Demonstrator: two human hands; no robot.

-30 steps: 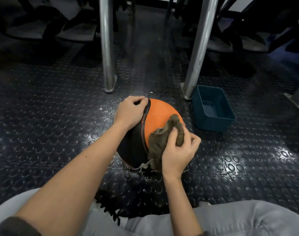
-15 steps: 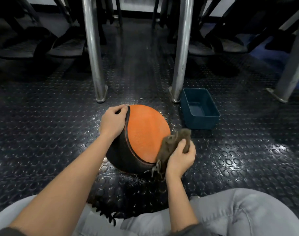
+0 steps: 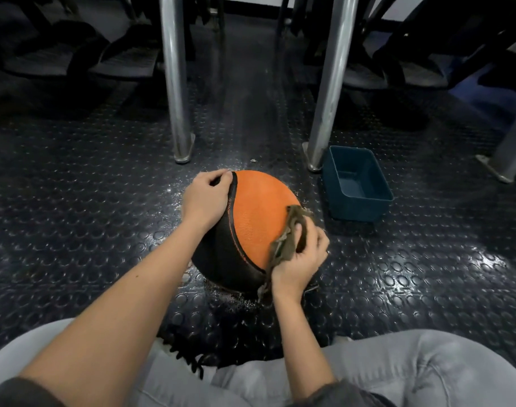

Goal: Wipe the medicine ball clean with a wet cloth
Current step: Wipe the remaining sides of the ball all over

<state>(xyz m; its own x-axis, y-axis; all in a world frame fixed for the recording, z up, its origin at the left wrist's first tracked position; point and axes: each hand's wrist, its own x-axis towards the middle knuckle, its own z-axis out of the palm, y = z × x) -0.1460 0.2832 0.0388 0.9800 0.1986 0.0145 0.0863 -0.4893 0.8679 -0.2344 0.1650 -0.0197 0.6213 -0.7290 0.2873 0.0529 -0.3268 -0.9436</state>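
Note:
An orange and black medicine ball (image 3: 258, 218) sits on the studded black floor in front of my knees. My left hand (image 3: 205, 199) rests over its upper left side, fingers curled on the black panel near the seam. My right hand (image 3: 302, 258) grips a brown wet cloth (image 3: 287, 240) and presses it against the ball's lower right side, at the edge of the orange panel. Frayed threads of the cloth hang down by my wrist.
A dark teal plastic tub (image 3: 358, 183) stands on the floor just right of the ball. Two metal legs (image 3: 176, 92) (image 3: 328, 92) rise behind the ball, another at the far right (image 3: 512, 151). Wet specks surround the ball. My grey-trousered knees fill the bottom.
My right hand has slid the cloth from the ball's front centre round to its lower right side. The left hand stays on the upper left.

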